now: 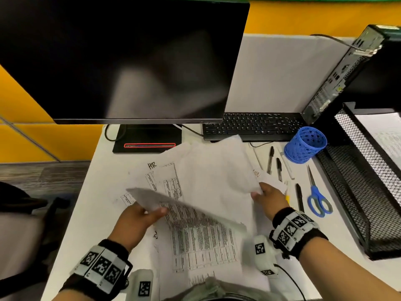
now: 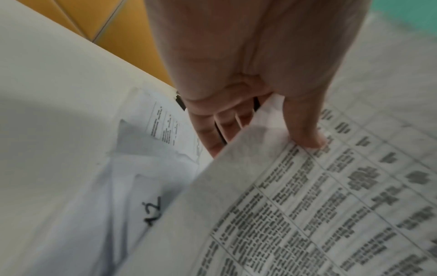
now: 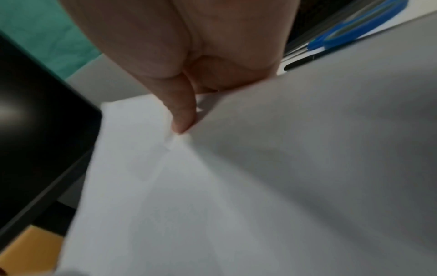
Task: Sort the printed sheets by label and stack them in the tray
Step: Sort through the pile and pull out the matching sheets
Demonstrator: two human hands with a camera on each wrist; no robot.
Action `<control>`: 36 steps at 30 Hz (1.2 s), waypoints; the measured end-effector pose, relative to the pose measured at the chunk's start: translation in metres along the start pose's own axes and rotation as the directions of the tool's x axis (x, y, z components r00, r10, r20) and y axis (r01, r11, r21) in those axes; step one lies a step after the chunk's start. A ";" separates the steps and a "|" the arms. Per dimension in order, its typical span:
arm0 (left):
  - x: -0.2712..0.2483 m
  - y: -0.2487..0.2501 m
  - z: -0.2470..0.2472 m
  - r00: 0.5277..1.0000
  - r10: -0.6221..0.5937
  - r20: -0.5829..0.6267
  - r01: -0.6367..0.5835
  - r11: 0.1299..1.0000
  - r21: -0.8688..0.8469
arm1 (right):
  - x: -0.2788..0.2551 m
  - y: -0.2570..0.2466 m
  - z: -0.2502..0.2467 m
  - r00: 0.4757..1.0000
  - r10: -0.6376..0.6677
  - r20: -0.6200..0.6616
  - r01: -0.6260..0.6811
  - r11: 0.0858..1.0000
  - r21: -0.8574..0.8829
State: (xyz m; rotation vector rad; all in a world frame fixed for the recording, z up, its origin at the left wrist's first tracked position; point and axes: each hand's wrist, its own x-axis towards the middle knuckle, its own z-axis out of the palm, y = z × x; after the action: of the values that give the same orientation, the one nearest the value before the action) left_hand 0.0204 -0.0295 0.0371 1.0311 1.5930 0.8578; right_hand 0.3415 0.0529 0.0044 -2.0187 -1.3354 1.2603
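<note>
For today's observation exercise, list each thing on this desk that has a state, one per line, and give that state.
Monitor: off, dark.
Left hand: pinching a lifted printed sheet.
Right hand: pinching a raised blank-side sheet.
Scissors: closed, lying flat.
Pen cup: tipped over.
Tray: holding paper on top.

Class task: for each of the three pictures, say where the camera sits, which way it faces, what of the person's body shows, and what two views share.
Head: on the head, facing forward and down at desk, monitor, tray; both hands show.
Left wrist: along the left hand, which pinches a printed sheet.
Right wrist: along the right hand, which pinches a blank-side sheet; scissors behind.
Shared: head and right wrist both show the scissors.
</note>
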 end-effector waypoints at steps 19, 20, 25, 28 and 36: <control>-0.004 0.022 0.005 0.987 0.030 0.156 0.001 0.980 -0.197 | 0.036 0.011 -0.042 0.960 0.190 -0.206 -0.190 0.982 0.021; -0.008 0.019 0.003 0.982 0.031 0.186 -0.005 0.990 -0.141 | 0.043 0.014 -0.047 0.954 0.223 -0.203 -0.222 0.975 0.026; -0.015 0.008 0.001 0.972 0.018 0.234 -0.002 0.998 -0.067 | 0.050 0.011 -0.047 0.954 0.245 -0.174 -0.245 0.969 0.022; -0.018 0.008 -0.001 0.957 0.034 0.286 -0.021 0.999 -0.050 | 0.050 0.011 -0.046 0.965 0.181 -0.188 -0.212 0.963 -0.164; -0.014 0.020 0.000 0.986 0.042 0.162 -0.026 0.995 -0.101 | 0.006 -0.019 -0.054 0.978 -0.059 -0.200 0.007 0.968 -0.250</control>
State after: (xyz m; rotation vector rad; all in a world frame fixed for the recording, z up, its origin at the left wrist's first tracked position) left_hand 0.0264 -0.0345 0.0603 1.0336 1.3851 0.8445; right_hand 0.3790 0.0741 0.0427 -2.2145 -1.4787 0.8754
